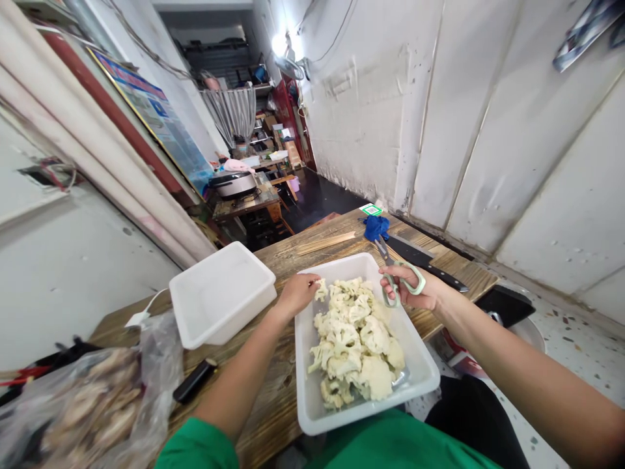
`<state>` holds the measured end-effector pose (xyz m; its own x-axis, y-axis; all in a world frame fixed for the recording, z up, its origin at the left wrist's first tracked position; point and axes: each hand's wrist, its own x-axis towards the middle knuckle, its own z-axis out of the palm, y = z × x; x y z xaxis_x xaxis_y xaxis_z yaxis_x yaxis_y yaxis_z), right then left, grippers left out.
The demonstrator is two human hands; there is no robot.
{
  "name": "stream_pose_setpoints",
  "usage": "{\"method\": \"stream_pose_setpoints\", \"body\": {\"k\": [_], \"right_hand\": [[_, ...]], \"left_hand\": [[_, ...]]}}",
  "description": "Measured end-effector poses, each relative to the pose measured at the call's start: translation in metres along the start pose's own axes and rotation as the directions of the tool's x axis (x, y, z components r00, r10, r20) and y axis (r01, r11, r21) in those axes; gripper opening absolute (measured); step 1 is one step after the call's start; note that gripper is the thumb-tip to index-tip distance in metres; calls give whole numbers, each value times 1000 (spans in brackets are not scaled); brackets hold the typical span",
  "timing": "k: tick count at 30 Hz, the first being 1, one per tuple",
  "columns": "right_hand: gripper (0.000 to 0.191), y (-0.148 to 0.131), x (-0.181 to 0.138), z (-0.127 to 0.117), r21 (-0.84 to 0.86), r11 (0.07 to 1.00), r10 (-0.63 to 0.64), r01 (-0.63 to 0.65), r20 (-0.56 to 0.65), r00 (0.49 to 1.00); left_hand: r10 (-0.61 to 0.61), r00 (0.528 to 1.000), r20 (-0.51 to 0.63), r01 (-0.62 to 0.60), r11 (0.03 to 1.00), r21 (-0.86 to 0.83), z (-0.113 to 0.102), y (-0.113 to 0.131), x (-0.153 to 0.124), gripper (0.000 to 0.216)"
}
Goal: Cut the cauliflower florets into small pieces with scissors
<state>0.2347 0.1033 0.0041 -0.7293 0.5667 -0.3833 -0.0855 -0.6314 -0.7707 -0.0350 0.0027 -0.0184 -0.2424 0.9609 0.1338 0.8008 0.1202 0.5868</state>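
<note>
A white plastic tub (424, 381) full of cauliflower pieces (359, 332) rests at the table's near edge, close to my body. Over its far left corner, my left hand (297, 294) pinches a small cauliflower floret (320, 290) between thumb and fingertips. My right hand (409, 286) is above the tub's right rim, fingers through the pale green handles of a pair of scissors (383, 250). The blades point away from me and stand slightly apart, with nothing seen between them.
A second white tub (222, 293) stands left. Nearer are a clear bag of pale brown food (97, 404) and a black object (194, 381). Wooden sticks (326, 243), a crumpled blue item (375, 227) and a black-handled knife (446, 277) lie beyond. A wall (361, 117) runs along the right.
</note>
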Motion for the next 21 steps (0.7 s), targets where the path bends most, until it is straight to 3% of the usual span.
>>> {"method": "stream_pose_setpoints", "body": {"k": [3, 4, 6, 8, 11, 14, 17, 21], "right_hand": [[19, 3, -7, -2, -88, 996, -23, 27, 47, 999], [22, 4, -10, -2, -113, 993, -25, 31, 54, 998], [28, 7, -16, -1, -139, 990, -12, 26, 100, 995], [38, 10, -24, 3, -160, 987, 44, -12, 200, 979], [51, 15, -38, 12, -222, 973, 141, -69, 329, 934], [53, 22, -52, 25, -358, 934, 149, -25, 322, 935], [47, 30, -59, 34, -506, 863, 124, 14, 238, 963], [46, 35, -59, 40, -552, 833, 61, 40, 163, 985]], "left_hand": [[-151, 982, 116, 176, 954, -242, 2, 6, 2, 18], [-213, 959, 184, 269, 887, -375, 2, 8, 2, 20], [-268, 911, 313, 410, 665, -624, 2, 13, 4, 20], [-259, 899, 353, 435, 438, -787, 2, 18, 4, 20], [-253, 930, 265, 331, 270, -904, 5, 24, 2, 27], [-240, 957, 164, 221, 233, -947, 13, 29, -2, 34], [-217, 973, 79, 132, 240, -962, 19, 35, -5, 40], [-186, 983, -3, 49, 271, -961, 24, 45, -7, 47]]}}
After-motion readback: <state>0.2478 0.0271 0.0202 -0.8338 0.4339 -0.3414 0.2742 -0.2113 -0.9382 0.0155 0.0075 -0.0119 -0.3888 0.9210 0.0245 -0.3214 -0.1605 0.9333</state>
